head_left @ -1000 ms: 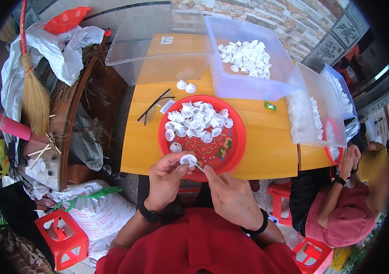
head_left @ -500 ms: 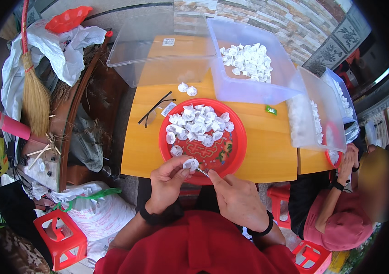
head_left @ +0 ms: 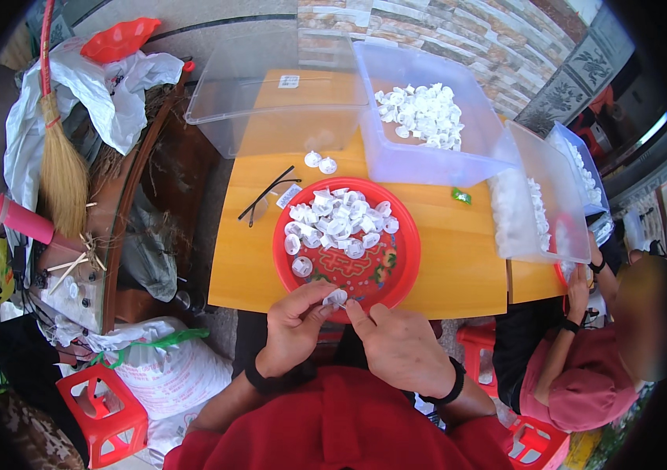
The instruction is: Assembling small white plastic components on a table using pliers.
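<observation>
At the near rim of the red tray, my left hand pinches a small round white plastic part between thumb and fingers. My right hand is closed around a thin metal tool, its index finger stretched along it. Only a short bit of the tool shows, touching the white part; its handle is hidden in the palm. Inside the tray lies a heap of similar white plastic parts, with one single part apart from it at the near left.
Two white parts, folded glasses and a green packet lie on the yellow table. Behind stand clear bins, one holding more white parts. A co-worker sits at the right; a broom leans at the left.
My hands and the white part have shifted slightly down and right, and the part is now tilted more edge-on. Less of the metal tool shows. The co-worker's hands have moved apart.
</observation>
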The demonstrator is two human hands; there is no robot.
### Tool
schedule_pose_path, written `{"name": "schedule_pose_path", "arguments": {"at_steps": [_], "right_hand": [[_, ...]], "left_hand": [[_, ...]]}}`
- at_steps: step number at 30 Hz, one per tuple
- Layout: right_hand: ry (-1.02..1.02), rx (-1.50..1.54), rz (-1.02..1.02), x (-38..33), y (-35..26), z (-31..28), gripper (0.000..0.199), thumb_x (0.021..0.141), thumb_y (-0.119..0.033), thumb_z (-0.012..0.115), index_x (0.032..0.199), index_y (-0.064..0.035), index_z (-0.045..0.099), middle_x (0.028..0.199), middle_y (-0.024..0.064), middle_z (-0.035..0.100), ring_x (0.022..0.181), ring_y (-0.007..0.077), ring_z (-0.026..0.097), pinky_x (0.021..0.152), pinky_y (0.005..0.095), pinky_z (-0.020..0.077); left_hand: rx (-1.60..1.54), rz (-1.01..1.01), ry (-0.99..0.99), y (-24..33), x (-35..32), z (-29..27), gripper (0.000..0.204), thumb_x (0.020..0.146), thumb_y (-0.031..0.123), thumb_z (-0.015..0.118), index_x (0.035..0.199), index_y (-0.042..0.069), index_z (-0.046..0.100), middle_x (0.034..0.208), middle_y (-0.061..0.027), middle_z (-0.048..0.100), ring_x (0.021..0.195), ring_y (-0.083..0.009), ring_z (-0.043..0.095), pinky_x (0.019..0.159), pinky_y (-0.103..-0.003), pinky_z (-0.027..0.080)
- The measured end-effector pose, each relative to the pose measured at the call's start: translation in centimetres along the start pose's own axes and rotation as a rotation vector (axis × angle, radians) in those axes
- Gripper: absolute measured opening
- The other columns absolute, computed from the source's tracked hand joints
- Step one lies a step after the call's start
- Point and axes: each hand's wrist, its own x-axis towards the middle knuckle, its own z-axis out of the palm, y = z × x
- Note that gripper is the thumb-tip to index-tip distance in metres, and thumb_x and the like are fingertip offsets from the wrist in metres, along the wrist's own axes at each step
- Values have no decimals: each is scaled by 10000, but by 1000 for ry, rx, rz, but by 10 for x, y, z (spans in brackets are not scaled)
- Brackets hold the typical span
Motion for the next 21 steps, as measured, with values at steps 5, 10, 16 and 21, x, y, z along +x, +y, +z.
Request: {"name": "schedule_pose_path", "arguments": {"at_steps": [5,10,16,21], "right_hand": [[59,-87,-40,1,-5,4,440,714,-98,541,1108,97,529,661,92,510,554,205,535,462,307,427],[298,328,272,-7,2,15,302,757,-53,632,1044,24,582,670,136,568,576,270,586,526,366,455],[388,611,351,-10,5,29,190,756,-13,621,943,12,595,692,139,578,577,251,572,547,316,446],[425,715,338,-5,3,37,183,764,-32,623,932,16,572,683,145,559,599,296,571,543,359,442]], "left_hand": [[-10,10,-7,3,4,0,283,822,-133,524,1077,-22,577,1045,-98,596,942,-154,588,813,-264,491],[-267,-112,17,-1,10,-14,260,867,-46,519,1124,-8,540,1041,-109,606,882,-138,598,739,-248,499],[-516,-144,11,3,12,-12,257,871,7,537,1127,-10,533,1101,-137,602,871,-145,600,745,-257,490],[-533,-142,-17,1,10,-15,258,870,3,536,1127,-8,537,1094,-136,605,876,-148,600,743,-257,492]]}}
